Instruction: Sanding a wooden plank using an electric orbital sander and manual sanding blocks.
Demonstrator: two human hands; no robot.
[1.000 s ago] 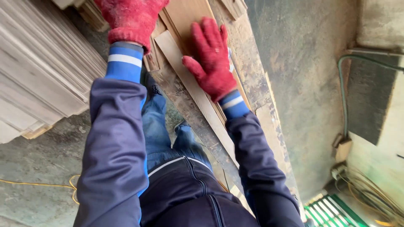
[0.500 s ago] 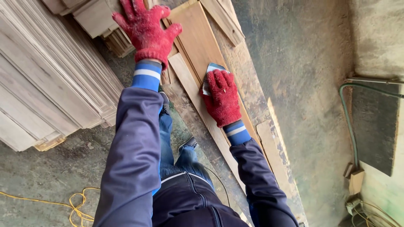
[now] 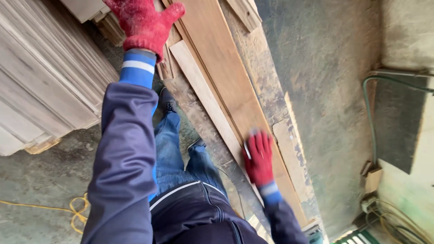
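Observation:
A long brown wooden board (image 3: 221, 68) lies along a dusty workbench (image 3: 271, 86), with a paler narrow strip (image 3: 199, 90) beside its left edge. My right hand (image 3: 260, 158), in a red knit glove, presses flat on the board's near end, over a small pale sanding pad (image 3: 247, 150) whose edge peeks out. My left hand (image 3: 142, 22), also in a red glove, rests fingers spread on the board's far left edge, by short stacked wood pieces.
A tall stack of pale boards (image 3: 45, 86) fills the left. A yellow cord (image 3: 68, 210) lies on the concrete floor. A green hose (image 3: 368, 113) runs down the right wall to tangled cables (image 3: 398, 221). My legs and shoes (image 3: 168, 105) stand beside the bench.
My right hand has slid with the pad from the board's far part down to its near end. My left hand stays at the far edge.

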